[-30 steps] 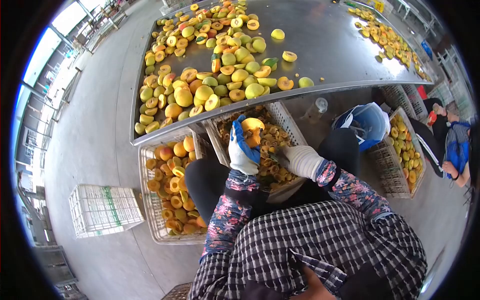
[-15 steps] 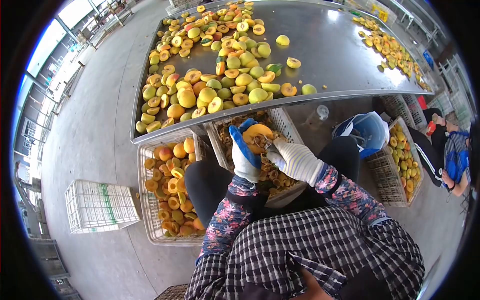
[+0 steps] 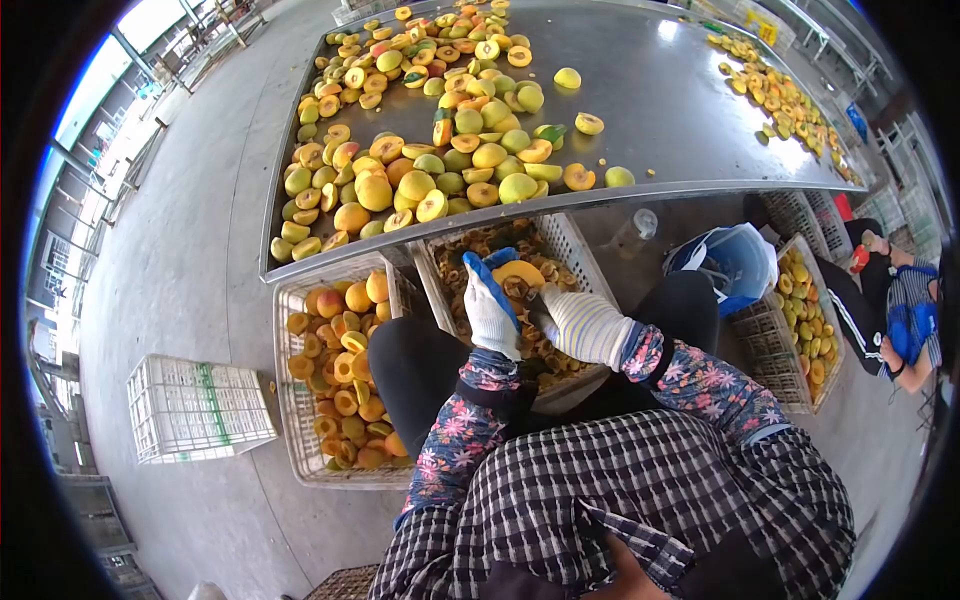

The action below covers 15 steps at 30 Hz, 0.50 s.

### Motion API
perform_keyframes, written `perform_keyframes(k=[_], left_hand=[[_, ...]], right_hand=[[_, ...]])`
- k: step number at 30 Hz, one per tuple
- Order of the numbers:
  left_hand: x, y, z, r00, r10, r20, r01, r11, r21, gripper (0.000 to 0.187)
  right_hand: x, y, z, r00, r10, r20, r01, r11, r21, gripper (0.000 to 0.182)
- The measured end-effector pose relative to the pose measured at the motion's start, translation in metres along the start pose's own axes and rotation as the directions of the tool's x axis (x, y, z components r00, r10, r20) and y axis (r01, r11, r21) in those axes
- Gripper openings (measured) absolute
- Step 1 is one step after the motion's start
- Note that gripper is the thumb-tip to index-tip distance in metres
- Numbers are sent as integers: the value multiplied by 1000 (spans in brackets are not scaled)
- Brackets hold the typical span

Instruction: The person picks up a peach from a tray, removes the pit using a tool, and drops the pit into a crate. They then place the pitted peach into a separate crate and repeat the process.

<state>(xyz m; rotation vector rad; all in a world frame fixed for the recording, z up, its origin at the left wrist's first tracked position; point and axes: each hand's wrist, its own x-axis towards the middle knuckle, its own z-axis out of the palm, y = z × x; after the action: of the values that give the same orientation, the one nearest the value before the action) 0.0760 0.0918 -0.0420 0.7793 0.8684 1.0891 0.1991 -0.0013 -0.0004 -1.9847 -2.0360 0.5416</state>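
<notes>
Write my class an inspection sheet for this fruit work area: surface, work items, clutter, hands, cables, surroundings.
Surface: grey metal table, raised edge, small bits near the front.
Work items: yellow-green whole and halved fruit heaped mainly at the table's left, more at far right; white plastic crate of orange fruit halves; pale slatted crate of brown scraps.
Clutter: clear plastic container and blue bucket under or beside the table's front edge.
Hands: left, in blue-and-white glove, holds an orange-yellow fruit half; right, in striped white glove, is beside it, its grip partly hidden.
Cables: nothing seen.
Surroundings: grey concrete floor; another person at right.
</notes>
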Motion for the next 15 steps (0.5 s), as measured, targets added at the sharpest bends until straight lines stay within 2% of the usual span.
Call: perform_keyframes(k=[3,6,9,10,13,14,15], left_hand=[[2,-1,0,1000,-23,-9,22,998,-52,69],[1,-1,-2,1000,-22,14,23,999,-40,68],[2,6,-4,996,-45,83,42,998,39,65],[-3,15,1,994,-44,97,38,997,66,64],[-5,21,2,989,-39,142,24,994,107,60],[-5,21,2,987,-38,157,20,993,114,58],[-7,23,2,963,82,256,-138,969,207,56]], right_hand=[[3,9,25,993,-64,-95,88,960,265,37],[1,9,19,1000,-27,4,26,975,220,39],[11,29,47,918,-234,-321,380,754,537,42],[-6,-1,-13,920,63,387,-367,489,792,43],[-7,2,-14,840,-18,542,-530,180,828,42],[-8,10,-11,840,-124,528,-520,92,849,42],[-8,13,-13,820,-165,549,-557,-2,831,42]])
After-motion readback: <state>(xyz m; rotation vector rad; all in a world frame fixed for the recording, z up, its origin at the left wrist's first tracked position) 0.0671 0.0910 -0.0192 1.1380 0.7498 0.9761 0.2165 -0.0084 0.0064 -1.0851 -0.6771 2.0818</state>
